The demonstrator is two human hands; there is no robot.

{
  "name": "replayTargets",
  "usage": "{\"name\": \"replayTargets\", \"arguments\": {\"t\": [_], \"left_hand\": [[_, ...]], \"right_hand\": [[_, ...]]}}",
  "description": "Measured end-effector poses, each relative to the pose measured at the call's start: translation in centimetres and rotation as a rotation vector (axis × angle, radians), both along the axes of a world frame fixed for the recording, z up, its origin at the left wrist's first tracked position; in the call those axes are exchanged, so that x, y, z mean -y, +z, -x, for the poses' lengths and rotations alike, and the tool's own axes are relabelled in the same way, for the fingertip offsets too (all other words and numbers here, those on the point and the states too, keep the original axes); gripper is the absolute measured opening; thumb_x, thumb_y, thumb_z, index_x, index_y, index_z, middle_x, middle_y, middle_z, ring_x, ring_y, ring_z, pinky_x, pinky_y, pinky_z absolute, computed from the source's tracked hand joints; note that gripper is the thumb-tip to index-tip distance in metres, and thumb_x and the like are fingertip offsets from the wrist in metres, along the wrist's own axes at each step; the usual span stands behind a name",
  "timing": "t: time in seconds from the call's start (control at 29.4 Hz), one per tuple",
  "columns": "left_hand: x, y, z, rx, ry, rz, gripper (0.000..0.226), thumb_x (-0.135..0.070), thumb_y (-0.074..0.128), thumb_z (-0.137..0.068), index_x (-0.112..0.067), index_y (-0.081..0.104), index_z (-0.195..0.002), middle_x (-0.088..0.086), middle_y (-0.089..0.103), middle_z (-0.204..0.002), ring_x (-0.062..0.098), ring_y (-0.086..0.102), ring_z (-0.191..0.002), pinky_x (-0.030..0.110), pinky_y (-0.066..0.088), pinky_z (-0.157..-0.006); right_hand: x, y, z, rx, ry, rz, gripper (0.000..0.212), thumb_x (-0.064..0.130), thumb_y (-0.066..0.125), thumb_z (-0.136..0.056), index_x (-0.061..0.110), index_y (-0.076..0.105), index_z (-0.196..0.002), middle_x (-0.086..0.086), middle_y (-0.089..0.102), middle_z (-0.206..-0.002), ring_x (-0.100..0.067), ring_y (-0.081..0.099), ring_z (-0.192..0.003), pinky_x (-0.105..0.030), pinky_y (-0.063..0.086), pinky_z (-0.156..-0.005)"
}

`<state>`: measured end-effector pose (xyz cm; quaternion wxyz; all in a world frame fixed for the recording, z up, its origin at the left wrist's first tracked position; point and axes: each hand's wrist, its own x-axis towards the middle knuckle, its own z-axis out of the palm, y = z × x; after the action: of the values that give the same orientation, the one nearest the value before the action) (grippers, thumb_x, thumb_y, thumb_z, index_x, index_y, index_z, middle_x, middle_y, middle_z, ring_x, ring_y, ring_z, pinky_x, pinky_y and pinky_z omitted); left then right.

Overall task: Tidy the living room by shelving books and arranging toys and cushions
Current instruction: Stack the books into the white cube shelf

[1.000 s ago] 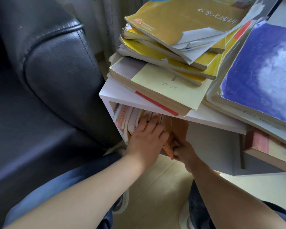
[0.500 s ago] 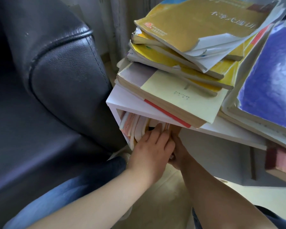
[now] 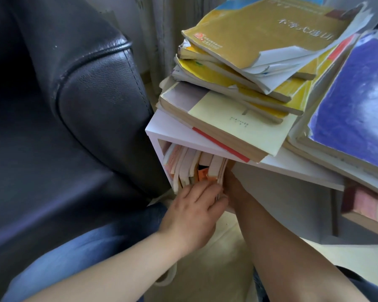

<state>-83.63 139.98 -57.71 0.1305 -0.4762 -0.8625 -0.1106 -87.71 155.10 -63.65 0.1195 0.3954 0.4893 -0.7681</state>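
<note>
Person is crouching at the white shelf [image 3: 172, 129] beside the dark sofa arm [image 3: 96, 101], with the shelving step in hand. The row of upright books [image 3: 188, 166] is sitting in the end cubby, just ahead of the fingertips. Left hand [image 3: 192, 208] is lying flat against the lower book edges, fingers [image 3: 207, 190] straight and close together, pressing rather than gripping. The pale-edged book [image 3: 216, 168] at the right end of the row is standing just beyond those fingers, touching its neighbour. Right hand [image 3: 232, 188] is reaching in just right of the left fingers, against that book's outer side. Its own fingers are hiding behind the book and the left hand, so can't tell if they're clamping or spread. Looks like the book is being squared into the row, nearly home. Next move is probably calling for a straight push inward with the row held upright — then both hands coming out and going up, well above the fingers, to the loose stack [image 3: 238, 88] piled on the shelf top beside the blue-covered book [image 3: 354, 101]. The stack is overhanging and messy — lifting from the top is looking safest.
</note>
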Motion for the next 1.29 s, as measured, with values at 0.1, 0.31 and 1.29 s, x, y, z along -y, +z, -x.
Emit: {"name": "replayTargets", "arguments": {"t": [0.1, 0.31, 1.29], "left_hand": [[1.2, 1.4, -1.2, 0.338, 0.151, 0.102, 0.021, -0.024, 0.047, -0.082, -0.019, 0.065, -0.091, -0.001, 0.059, -0.093, 0.018, 0.056, -0.086, 0.027, 0.05, -0.066], [2.2, 0.6, 0.7, 1.449, 0.969, -0.105, 0.047, -0.016, 0.067, -0.084, -0.014, 0.045, -0.126, 0.005, 0.063, -0.094, 0.014, 0.064, -0.072, 0.022, 0.05, -0.055], [-0.4, -4.0, 5.8, 1.467, 0.999, -0.393, 0.024, -0.001, 0.077, -0.071, -0.011, 0.059, -0.084, 0.007, 0.064, -0.078, 0.015, 0.063, -0.066, 0.03, 0.057, -0.069]], "right_hand": [[0.5, 0.5, -0.1, -0.132, -0.002, -0.173, 0.035, 0.027, 0.03, -0.104, 0.02, 0.043, -0.136, -0.008, 0.059, -0.114, -0.012, 0.059, -0.082, -0.017, 0.047, -0.051], [0.7, 2.8, -0.6, -0.162, -0.036, -0.27, 0.035, 0.012, 0.032, -0.099, 0.021, 0.053, -0.125, -0.004, 0.063, -0.091, -0.012, 0.06, -0.07, -0.015, 0.048, -0.047], [0.6, 4.3, -0.3, -0.062, 0.073, -0.494, 0.032, 0.017, 0.032, -0.098, 0.033, 0.05, -0.077, -0.008, 0.064, -0.097, -0.027, 0.06, -0.093, -0.05, 0.05, -0.091]]}}
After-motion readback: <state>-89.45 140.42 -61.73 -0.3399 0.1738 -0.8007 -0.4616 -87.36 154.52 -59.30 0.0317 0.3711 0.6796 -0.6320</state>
